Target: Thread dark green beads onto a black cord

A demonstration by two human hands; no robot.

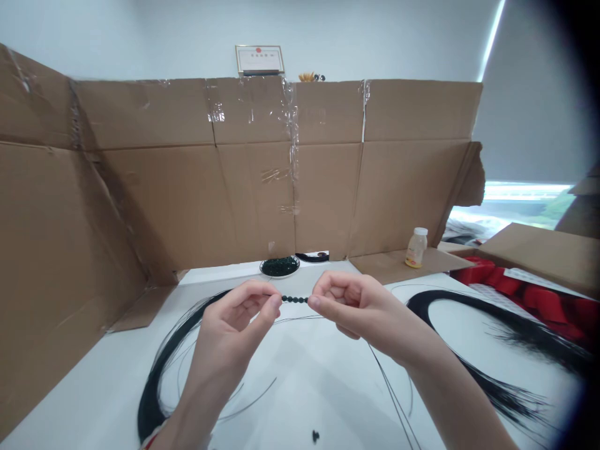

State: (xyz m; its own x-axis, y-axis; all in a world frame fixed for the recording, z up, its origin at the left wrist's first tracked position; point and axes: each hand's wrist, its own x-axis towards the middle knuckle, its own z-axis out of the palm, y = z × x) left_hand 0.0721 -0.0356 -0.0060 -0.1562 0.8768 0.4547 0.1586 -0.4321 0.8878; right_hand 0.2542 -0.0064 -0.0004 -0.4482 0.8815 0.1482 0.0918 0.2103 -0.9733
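Note:
My left hand (237, 322) and my right hand (349, 306) are raised over the white table (300, 387), both pinched closed. Between their fingertips runs a short row of dark green beads (295, 299) on a thin black string. The string trails down from my right hand toward the table's near edge. A small dish of dark green beads (280, 267) sits behind my hands near the cardboard wall. One loose dark bead (315, 434) lies on the table close to me.
A taped cardboard screen (281, 175) walls off the back and left. Thick bundles of black strands (492, 350) curve across the table on both sides. A small white bottle (416, 247) stands at the back right, near red items (539, 294) and a cardboard box.

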